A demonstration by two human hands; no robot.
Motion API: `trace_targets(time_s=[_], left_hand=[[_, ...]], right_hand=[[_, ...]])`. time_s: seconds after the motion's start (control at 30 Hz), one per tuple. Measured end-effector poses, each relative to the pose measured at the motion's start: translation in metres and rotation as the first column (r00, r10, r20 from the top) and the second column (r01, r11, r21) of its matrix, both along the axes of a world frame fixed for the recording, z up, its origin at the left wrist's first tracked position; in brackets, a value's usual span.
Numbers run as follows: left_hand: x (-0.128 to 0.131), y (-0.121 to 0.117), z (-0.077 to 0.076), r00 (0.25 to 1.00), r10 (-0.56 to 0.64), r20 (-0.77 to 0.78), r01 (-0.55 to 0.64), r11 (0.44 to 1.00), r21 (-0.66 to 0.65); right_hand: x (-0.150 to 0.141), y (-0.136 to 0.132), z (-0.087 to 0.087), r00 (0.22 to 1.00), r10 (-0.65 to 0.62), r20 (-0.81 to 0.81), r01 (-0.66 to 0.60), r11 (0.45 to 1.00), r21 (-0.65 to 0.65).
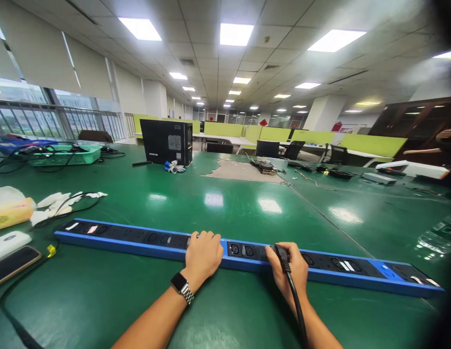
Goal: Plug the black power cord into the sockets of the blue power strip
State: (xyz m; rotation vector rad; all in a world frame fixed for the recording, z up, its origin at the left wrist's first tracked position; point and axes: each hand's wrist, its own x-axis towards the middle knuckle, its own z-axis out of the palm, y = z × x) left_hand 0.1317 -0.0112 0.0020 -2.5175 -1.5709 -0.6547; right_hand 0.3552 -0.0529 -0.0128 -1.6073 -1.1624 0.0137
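A long blue and black power strip [247, 249] lies across the green table, its row of sockets facing up. My left hand [204, 253] is wrapped over the strip left of its middle, fingers over the far edge; a watch [182, 287] is on that wrist. To the right, my right hand [291, 269] grips a black power plug [282, 257] right above the sockets. Its cable [297, 305] runs down along my right forearm. My fingers hide the plug's front end, so I cannot tell whether it sits in a socket.
Toward the back stands a black computer case [166, 141] with gloves [173, 166] beside it. At left are a green basket [71, 155] with cables, crumpled tissues [54, 206] and a phone [14, 265]. A clear plastic bottle [439, 236] lies at right. Another person's arm shows at the far right.
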Motion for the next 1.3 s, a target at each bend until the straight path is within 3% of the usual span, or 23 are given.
trace_targets(time_s=[0.1,0.2,0.3,0.37,0.63,0.73,0.8,0.9,0.93,1.0,1.07,1.13,1.3], left_hand=[[-0.002,-0.003,0.001,0.997,-0.036,0.072,0.035,0.999,0.015],[0.002,-0.014,0.003,0.953,-0.214,0.215,0.209,0.977,0.049],[0.014,-0.029,0.002,0.854,-0.46,0.244,0.456,0.887,0.075],[0.023,-0.035,0.0,0.803,-0.539,0.253,0.535,0.84,0.093],[0.03,-0.033,-0.012,0.728,-0.56,0.395,0.517,0.827,0.221],[0.027,-0.03,-0.01,0.728,-0.58,0.364,0.479,0.811,0.336],[0.017,-0.023,-0.002,0.739,-0.566,0.366,0.391,0.802,0.451],[-0.019,-0.009,0.017,0.744,-0.443,0.5,0.118,0.824,0.554],[-0.035,-0.005,0.022,0.733,-0.365,0.574,0.006,0.848,0.531],[-0.069,0.0,0.026,0.746,-0.212,0.631,-0.11,0.896,0.431],[-0.099,0.0,0.022,0.788,-0.109,0.606,-0.079,0.958,0.275],[-0.119,-0.002,0.012,0.838,-0.083,0.539,0.0,0.988,0.154],[-0.127,-0.003,-0.002,0.876,-0.066,0.478,0.075,0.997,0.001]], right_hand=[[-0.007,-0.004,-0.002,0.992,0.087,0.086,-0.09,0.996,0.029],[-0.014,-0.007,-0.003,0.96,0.158,0.23,-0.175,0.983,0.056],[-0.019,-0.009,-0.005,0.889,0.279,0.364,-0.323,0.944,0.064],[-0.021,-0.01,-0.006,0.848,0.342,0.405,-0.405,0.911,0.078],[-0.028,-0.011,-0.002,0.715,0.504,0.485,-0.613,0.785,0.087],[-0.025,-0.009,-0.001,0.684,0.522,0.51,-0.63,0.775,0.053],[-0.022,-0.007,-0.001,0.692,0.505,0.515,-0.602,0.798,0.025],[-0.018,-0.004,-0.002,0.742,0.449,0.498,-0.522,0.853,0.011],[-0.018,-0.004,-0.002,0.761,0.431,0.486,-0.499,0.866,0.013],[-0.02,-0.003,-0.002,0.79,0.408,0.457,-0.464,0.886,0.01],[-0.023,-0.002,-0.002,0.813,0.398,0.426,-0.436,0.9,-0.009],[-0.026,-0.002,-0.002,0.829,0.396,0.395,-0.417,0.908,-0.034],[-0.026,-0.003,-0.002,0.846,0.421,0.327,-0.419,0.905,-0.081]])
